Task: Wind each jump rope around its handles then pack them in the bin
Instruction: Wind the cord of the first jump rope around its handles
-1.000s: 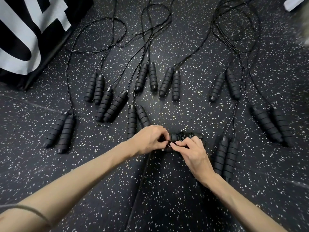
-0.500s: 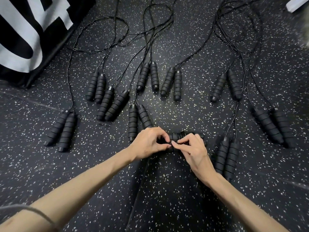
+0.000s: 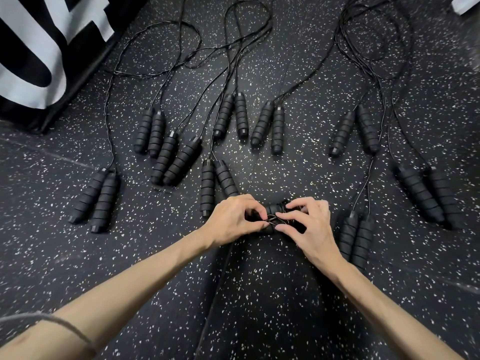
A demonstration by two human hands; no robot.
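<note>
A wound jump rope bundle (image 3: 275, 209), two black foam handles with cord wrapped round them, lies crosswise on the speckled floor at centre. My left hand (image 3: 233, 219) and my right hand (image 3: 307, 227) both hold it, fingertips pinching a small cord loop (image 3: 272, 219) between them. Most of the bundle is hidden under my fingers. Several unwound ropes lie beyond in pairs of black handles (image 3: 220, 183) with long cords (image 3: 233, 48) trailing away. No bin is clearly in view.
A black panel with large white lettering (image 3: 44, 55) stands at the far left. One handle pair (image 3: 355, 237) lies right beside my right wrist, another (image 3: 96, 201) at the left. A white object (image 3: 465, 5) shows at the top right corner.
Both hands stayed on the bundle. The right fingers shifted from beneath the cord end to over it, and the cord loop between the fingertips has tightened a little.
</note>
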